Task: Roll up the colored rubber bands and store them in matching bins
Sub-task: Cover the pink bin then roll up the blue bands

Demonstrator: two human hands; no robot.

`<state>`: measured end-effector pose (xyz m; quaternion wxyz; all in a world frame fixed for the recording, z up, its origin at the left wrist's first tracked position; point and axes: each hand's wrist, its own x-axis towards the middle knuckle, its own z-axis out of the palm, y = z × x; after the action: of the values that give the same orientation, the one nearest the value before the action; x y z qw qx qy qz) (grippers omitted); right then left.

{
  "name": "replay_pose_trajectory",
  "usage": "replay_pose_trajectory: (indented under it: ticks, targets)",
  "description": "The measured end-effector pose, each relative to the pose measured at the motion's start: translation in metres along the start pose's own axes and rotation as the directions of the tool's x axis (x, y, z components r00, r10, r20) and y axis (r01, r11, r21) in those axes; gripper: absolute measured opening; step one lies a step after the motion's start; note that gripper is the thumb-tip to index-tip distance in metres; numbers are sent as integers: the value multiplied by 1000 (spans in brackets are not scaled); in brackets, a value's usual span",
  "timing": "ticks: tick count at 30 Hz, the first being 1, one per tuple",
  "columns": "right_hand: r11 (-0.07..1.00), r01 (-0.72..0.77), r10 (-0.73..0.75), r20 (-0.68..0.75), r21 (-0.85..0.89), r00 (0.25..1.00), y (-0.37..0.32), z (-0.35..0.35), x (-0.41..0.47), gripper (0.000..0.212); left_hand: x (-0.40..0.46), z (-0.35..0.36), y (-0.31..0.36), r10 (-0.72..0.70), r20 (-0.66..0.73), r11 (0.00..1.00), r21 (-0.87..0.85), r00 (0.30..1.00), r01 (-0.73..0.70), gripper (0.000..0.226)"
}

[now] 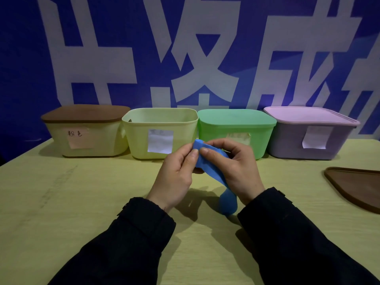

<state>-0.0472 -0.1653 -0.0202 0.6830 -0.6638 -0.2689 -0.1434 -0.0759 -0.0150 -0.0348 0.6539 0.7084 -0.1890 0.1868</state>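
Blue rubber band [209, 171], broad and flat, is held above the table [61, 202] between both hands, in front of the row of bins; the left hand [174, 175] pinches its upper end with thumb and fingers [193, 156] curled onto it, and the right hand [234, 167] grips it too, thumb pressed on top beside the left thumb, the other fingers curled behind the strip; the band's lower part hangs down past the right wrist in a loop near the table top; both arms wear dark sleeves [133, 233].

Four bins stand side by side along the far edge of the table, against a blue backdrop with large white characters; from left to right: a cream bin [92, 140] closed by a brown lid [85, 113], with a pinkish label bearing handwritten characters; a pale yellow-green bin [160, 134] with no lid on it and a white label on its front; a green bin [236, 130] with its green lid on, its label partly hidden behind the hands; a lilac bin [308, 138] with its lilac lid on and a white label curling off its front.

At the right edge of the table, well apart from the hands, lies a second brown lid [357, 188], flat, partly cut off by the picture's edge.
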Motion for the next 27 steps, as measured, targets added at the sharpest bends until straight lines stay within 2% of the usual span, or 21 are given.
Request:
replay_pose_trajectory:
  ticks: [4, 7, 10, 14, 20, 25, 27]
  targets:
    - [999, -29, 28, 45, 28, 999, -3, 3, -2, 5, -1, -1, 1, -10, 30, 1000, -29, 999, 11, 33]
    - [999, -6, 9, 79, -33, 997, -5, 0, -1, 11, 0, -2, 2, -18, 7, 1000, -21, 1000, 18, 27]
    - [996, 19, -14, 47, -92, 999, -3, -3, 2, 14, 1, -1, 0, -28, -12, 999, 16, 1000, 29, 22]
    - [990, 44, -44, 3, -136, 999, 0, -7, 5, 14, 2, -1, 3, -31, -25, 999, -40, 999, 30, 22]
    - [992, -43, 50, 62, -119, 997, 1, -8, 6, 8, 2, 0, 1, -22, -21, 999, -33, 1000, 21, 15]
    - [989, -136, 140, 88, -49, 986, -3, -6, 5, 20, 2, 0, 0, 23, -81, 1000, 15, 996, -22, 17]
    - [990, -126, 132, 104, -61, 986, -4, -5, 5, 23, 2, -1, 0, 39, -95, 999, 27, 995, -37, 17]
